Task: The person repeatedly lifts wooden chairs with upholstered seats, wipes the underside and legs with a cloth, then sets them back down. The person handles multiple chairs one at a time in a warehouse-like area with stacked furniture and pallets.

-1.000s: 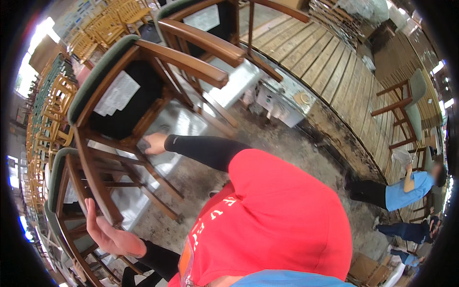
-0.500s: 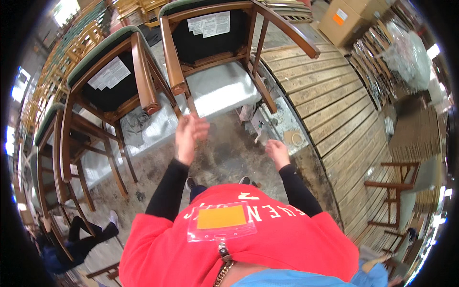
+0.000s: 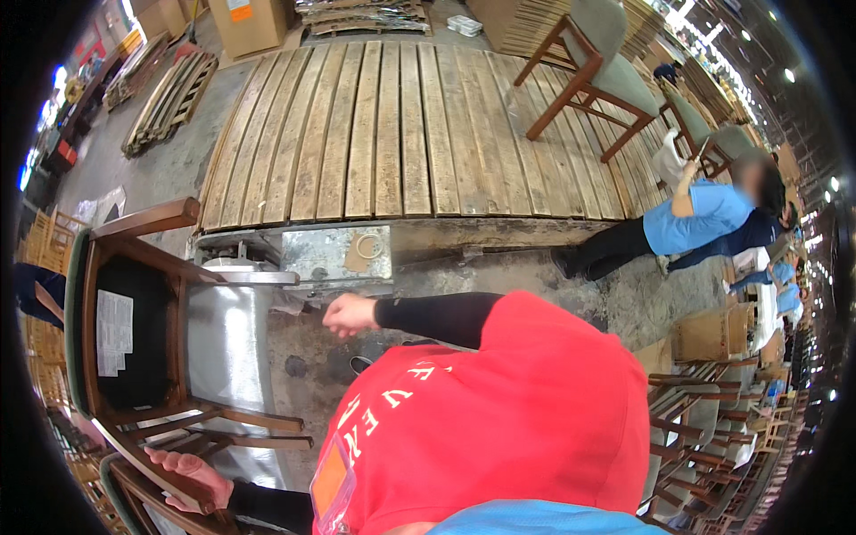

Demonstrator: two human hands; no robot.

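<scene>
Large workshop with concrete floor (image 3: 419, 285), dark and stained in many places. Across the upper middle, worn wooden platform (image 3: 374, 134) of long slats; on its right part, upright chair (image 3: 629, 85) with grey-green seat. Farther to the right, co-worker (image 3: 700, 218) in light blue shirt. At upper left, cardboard box (image 3: 250, 31) and stack of pallets (image 3: 169, 102).

Compared with half a second ago, view turned more toward the platform, and left hand (image 3: 192, 477) no longer in free air, but at the armrest (image 3: 132, 453) of the tilted chair (image 3: 147, 339). Meaning for the work, only by judgement: chair attended from one side, with right hand (image 3: 350, 315) free. Fingers of left hand stretched out, seemingly touching the wood; cannot tell if closed around it. Right hand near the metal box (image 3: 308, 254), fingers loosely bent, with nothing visible between them.

Position of the tilted chair: at the left, black panel with white paper labels (image 3: 114, 325) turned to view, beside shiny grey sheet (image 3: 236, 339). Just below, partly hidden, one neighbouring chair (image 3: 134, 486). On the metal box, pale ring (image 3: 367, 245).
</scene>
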